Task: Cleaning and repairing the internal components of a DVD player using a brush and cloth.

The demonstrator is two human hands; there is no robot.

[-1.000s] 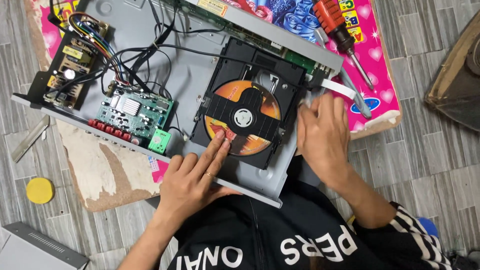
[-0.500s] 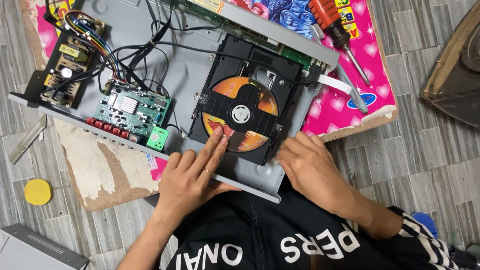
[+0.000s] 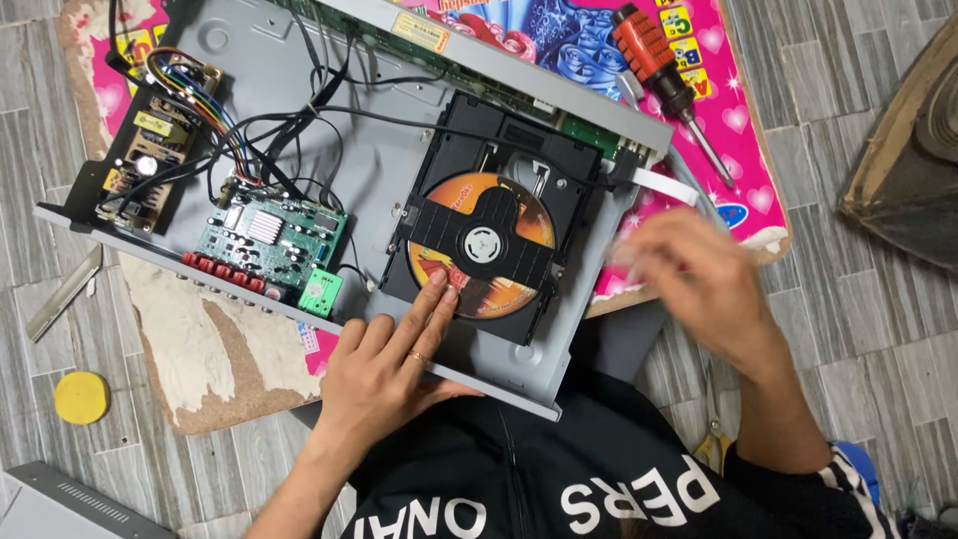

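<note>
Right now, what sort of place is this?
Probably a home floor used for electronics repair: an opened disc player on a worn board over grey floor tiles, a screwdriver beside it.

The scene is lit brightly and evenly from above, and only soft, short shadows are cast. The right hand (image 3: 699, 284) is smeared by motion blur, while the left hand (image 3: 384, 364) is rendered sharply. Mild glare is seen on the disc (image 3: 499, 250).
</note>
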